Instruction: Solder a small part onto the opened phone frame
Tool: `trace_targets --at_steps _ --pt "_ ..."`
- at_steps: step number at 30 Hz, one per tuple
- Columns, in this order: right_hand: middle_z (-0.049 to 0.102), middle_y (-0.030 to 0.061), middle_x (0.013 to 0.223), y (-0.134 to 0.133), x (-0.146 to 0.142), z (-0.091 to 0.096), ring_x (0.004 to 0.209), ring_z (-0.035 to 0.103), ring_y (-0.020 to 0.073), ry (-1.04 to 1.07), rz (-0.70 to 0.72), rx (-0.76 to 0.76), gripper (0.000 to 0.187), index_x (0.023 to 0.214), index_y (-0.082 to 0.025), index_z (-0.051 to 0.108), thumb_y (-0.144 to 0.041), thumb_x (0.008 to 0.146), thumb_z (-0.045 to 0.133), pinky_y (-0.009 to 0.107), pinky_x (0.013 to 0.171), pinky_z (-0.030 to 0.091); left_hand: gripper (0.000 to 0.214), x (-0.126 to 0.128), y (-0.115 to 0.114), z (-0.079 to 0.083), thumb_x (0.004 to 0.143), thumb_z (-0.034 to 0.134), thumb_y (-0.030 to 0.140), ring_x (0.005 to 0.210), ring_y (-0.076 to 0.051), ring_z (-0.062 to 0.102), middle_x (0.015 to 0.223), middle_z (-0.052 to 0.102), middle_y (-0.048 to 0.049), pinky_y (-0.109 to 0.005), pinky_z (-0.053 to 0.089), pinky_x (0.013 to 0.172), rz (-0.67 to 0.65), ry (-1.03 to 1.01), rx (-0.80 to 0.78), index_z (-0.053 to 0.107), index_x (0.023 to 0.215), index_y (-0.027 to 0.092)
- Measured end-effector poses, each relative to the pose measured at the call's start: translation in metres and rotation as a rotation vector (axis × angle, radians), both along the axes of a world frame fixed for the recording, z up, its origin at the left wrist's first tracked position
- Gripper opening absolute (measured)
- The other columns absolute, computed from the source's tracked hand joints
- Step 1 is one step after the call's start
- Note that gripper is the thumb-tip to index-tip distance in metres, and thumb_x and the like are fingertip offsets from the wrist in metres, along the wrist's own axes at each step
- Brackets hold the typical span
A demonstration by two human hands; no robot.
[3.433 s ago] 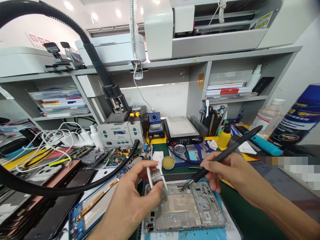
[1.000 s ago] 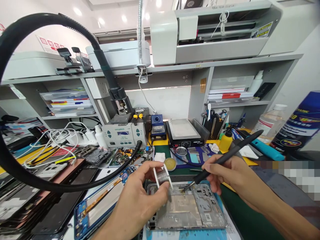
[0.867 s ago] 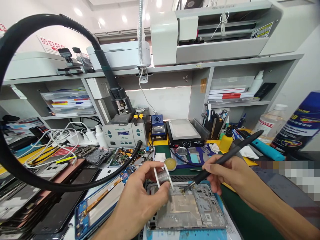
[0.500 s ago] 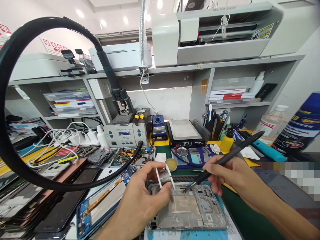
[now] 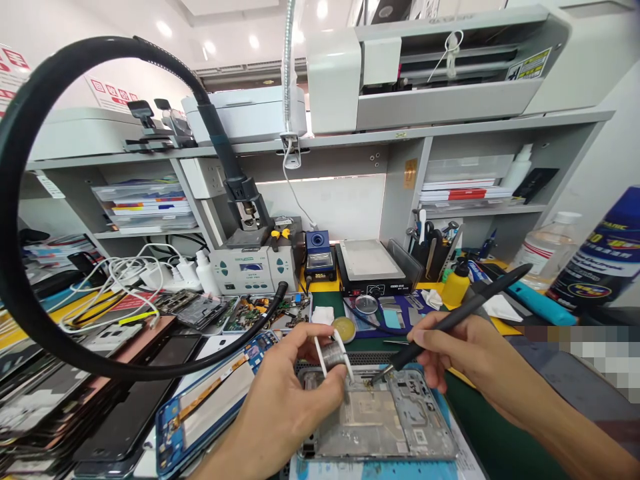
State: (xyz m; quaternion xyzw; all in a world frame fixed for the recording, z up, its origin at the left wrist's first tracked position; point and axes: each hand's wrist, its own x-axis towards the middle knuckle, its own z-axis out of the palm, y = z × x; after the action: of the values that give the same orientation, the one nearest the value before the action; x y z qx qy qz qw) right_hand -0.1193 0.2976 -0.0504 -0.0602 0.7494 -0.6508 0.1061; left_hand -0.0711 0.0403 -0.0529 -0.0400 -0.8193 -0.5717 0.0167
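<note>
My left hand [image 5: 295, 393] grips a white spool of solder wire [image 5: 333, 355] between thumb and fingers, above the left part of a metal phone frame [image 5: 373, 417]. In my right hand [image 5: 453, 347] is a black soldering iron [image 5: 435, 327], held like a pen. Its tip meets, or nearly meets, small gold-coloured parts near the frame's upper edge; actual contact is too small to tell. The phone frame lies flat on a blue and white mat [image 5: 400, 470]. My left hand hides part of the frame's left side.
A thick black hose [image 5: 10, 267] loops across the left, from the hot-air station [image 5: 250, 270]. Stacked phones [image 5: 135, 400] and a blue phone frame [image 5: 200, 407] lie left. Behind are a flux tin [image 5: 344, 329], a heating plate [image 5: 373, 260] and a yellow bottle [image 5: 455, 285].
Both hands, the spool and the iron keep nearly the same place over the phone frame. The whole view has shifted slightly.
</note>
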Motion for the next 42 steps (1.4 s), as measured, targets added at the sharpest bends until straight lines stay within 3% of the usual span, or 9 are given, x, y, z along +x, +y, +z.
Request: trace_targets --at_steps 15,22,28,42 --pt "0.069 0.0013 0.057 -0.0016 0.0005 0.003 0.049 0.066 0.0187 -0.005 -0.01 -0.005 0.026 0.076 -0.02 0.069 -0.042 0.086 0.076 0.028 0.049 0.051 0.036 0.0011 0.0027 0.0006 0.085 0.064 0.035 0.103 -0.026 0.063 0.104 0.069 -0.005 -0.033 0.046 0.084 -0.006 -0.023 -0.009 0.06 0.119 0.025" --pt "0.068 0.0002 0.056 -0.0006 0.0004 0.0008 0.05 0.066 0.0182 -0.002 0.005 -0.023 0.026 0.076 -0.02 0.068 -0.043 0.088 0.075 0.028 0.047 0.051 0.035 0.0002 0.0029 0.002 0.084 0.065 0.035 0.093 -0.023 0.062 0.1 0.07 -0.004 -0.031 0.045 0.076 -0.014 -0.017 -0.011 0.061 0.117 0.024" --pt "0.069 0.0012 0.056 -0.0015 0.0017 0.0016 0.049 0.066 0.018 0.007 -0.008 -0.004 0.025 0.076 -0.019 0.068 -0.041 0.087 0.075 0.028 0.047 0.051 0.035 0.0006 0.0036 0.002 0.084 0.064 0.033 0.101 -0.025 0.063 0.105 0.071 -0.0056 -0.032 0.044 0.077 -0.018 -0.013 -0.018 0.061 0.117 0.023" --pt "0.066 -0.0009 0.055 -0.005 0.0008 0.0026 0.047 0.066 0.0175 0.003 -0.015 -0.048 0.026 0.075 -0.018 0.068 -0.04 0.082 0.078 0.026 0.044 0.049 0.032 0.0006 0.0058 0.004 0.084 0.065 0.029 0.095 -0.023 0.063 0.099 0.07 -0.0035 -0.032 0.046 0.08 -0.046 0.006 -0.001 0.061 0.116 0.022"
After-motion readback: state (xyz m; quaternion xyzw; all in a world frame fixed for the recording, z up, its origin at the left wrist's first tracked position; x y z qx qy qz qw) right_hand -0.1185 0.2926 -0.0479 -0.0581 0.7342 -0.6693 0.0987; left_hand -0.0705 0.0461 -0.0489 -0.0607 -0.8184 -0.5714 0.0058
